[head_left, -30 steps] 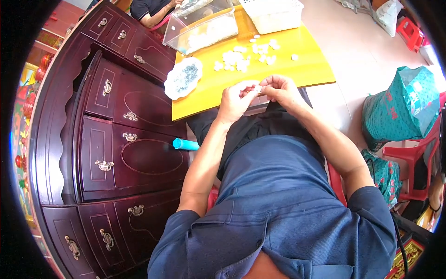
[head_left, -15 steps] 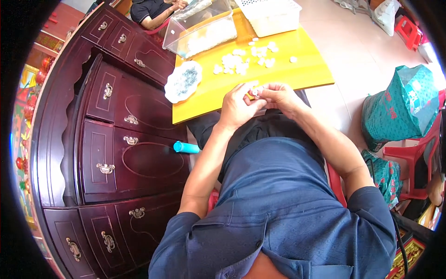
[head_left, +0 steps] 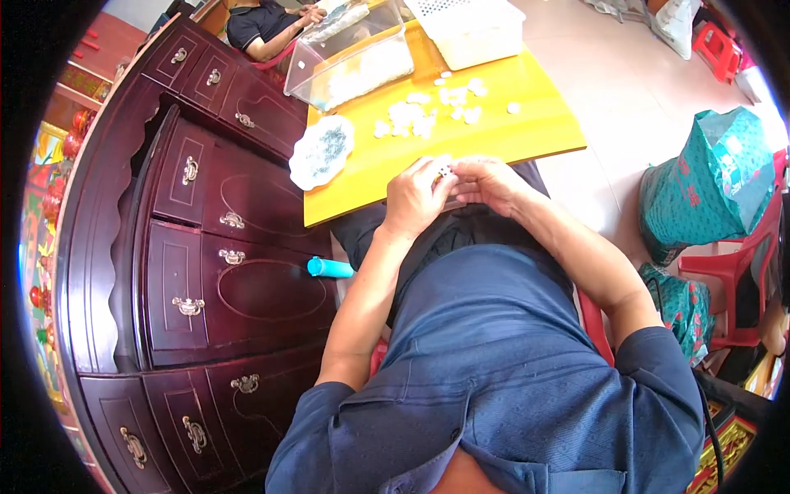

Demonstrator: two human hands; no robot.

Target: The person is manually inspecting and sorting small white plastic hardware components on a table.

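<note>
Just past the near edge of the yellow table (head_left: pixel 362 189), my two hands meet. Thumb and fingers of my left hand (head_left: pixel 413 198) are closed on a small white piece (head_left: pixel 445 171). My right hand (head_left: pixel 491 186) touches in from the other side, its fingertips pressed together; what they pinch is too small to make out. Several similar white pieces (head_left: pixel 409 118) lie scattered farther back on the table. To their left sits a white scalloped tray (head_left: pixel 298 168) holding small greyish things I cannot identify.
A clear plastic box (head_left: pixel 350 74) and a white perforated basket (head_left: pixel 485 45) stand at the table's far side. Another person (head_left: pixel 267 31) works beyond the box. A dark wooden cabinet (head_left: pixel 271 280) lines the left, near a turquoise bottle (head_left: pixel 329 267). Teal bags (head_left: pixel 699 185) stand right.
My left hand has shifted slightly left and down, and the right hand has turned a little around the white piece. The whole view has tilted slightly.
</note>
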